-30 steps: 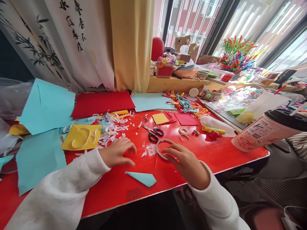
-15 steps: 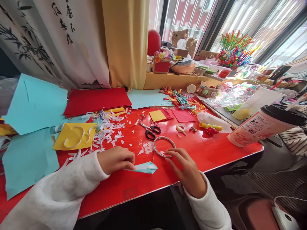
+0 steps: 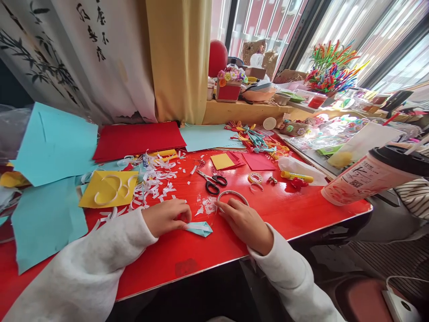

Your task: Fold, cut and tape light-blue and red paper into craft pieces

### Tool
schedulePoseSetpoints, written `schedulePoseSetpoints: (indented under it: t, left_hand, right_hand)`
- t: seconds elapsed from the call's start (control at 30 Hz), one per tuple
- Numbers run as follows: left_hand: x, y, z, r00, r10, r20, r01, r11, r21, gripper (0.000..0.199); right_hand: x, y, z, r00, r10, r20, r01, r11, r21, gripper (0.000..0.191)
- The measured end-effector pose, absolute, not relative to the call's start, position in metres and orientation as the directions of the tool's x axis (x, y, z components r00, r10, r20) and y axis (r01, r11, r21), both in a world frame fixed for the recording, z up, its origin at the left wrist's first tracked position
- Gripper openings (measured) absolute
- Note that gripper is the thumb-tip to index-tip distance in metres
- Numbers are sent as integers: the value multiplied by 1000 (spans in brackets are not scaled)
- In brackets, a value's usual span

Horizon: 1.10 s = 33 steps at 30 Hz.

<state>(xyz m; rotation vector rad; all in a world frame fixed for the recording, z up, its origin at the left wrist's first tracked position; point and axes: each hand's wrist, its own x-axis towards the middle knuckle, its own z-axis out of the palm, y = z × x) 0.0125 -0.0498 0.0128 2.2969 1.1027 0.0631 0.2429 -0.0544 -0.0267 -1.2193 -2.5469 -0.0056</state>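
Observation:
My left hand (image 3: 169, 217) pinches the left end of a small folded light blue paper (image 3: 200, 229) lying near the table's front edge. A white strip runs along the paper's top. Just to the right, my right hand (image 3: 243, 221) has its fingers closed at the near left side of a thin roll of tape (image 3: 238, 193), partly covering it. The roll appears tilted or flat on the table; its lower part is hidden. Black-handled scissors (image 3: 212, 182) lie slightly open behind the roll.
White paper scraps (image 3: 157, 179) spread left of the scissors. A yellow paper square (image 3: 109, 190) and large blue sheets (image 3: 50, 219) lie further left. Yellow and red squares, a glue stick (image 3: 296, 177) and a tall drink cup (image 3: 368, 176) stand or lie toward the right.
My right hand has moved left and closed over the tape roll's near left side. The folded paper has shifted slightly left and up with my left hand.

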Motion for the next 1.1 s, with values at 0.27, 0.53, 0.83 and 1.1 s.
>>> schedulePoseSetpoints:
  t: [0.27, 0.53, 0.83, 1.1]
  left_hand:
    - [14, -51, 12, 648, 741, -180, 690, -469, 551, 21]
    - [35, -53, 21, 470, 878, 91, 651, -414, 636, 24]
    - [77, -60, 20, 376, 913, 156, 442, -325, 836, 25]
    - [63, -53, 11, 469, 811, 351, 610, -584, 536, 17]
  right_hand:
    - [247, -61, -28, -430, 820, 376, 635, 572, -519, 34]
    - [236, -68, -20, -98, 886, 453, 195, 463, -864, 37]
    - [204, -79, -21, -164, 832, 530, 282, 554, -783, 44]
    - [219, -68, -2, -109, 637, 763, 668, 616, -419, 46]
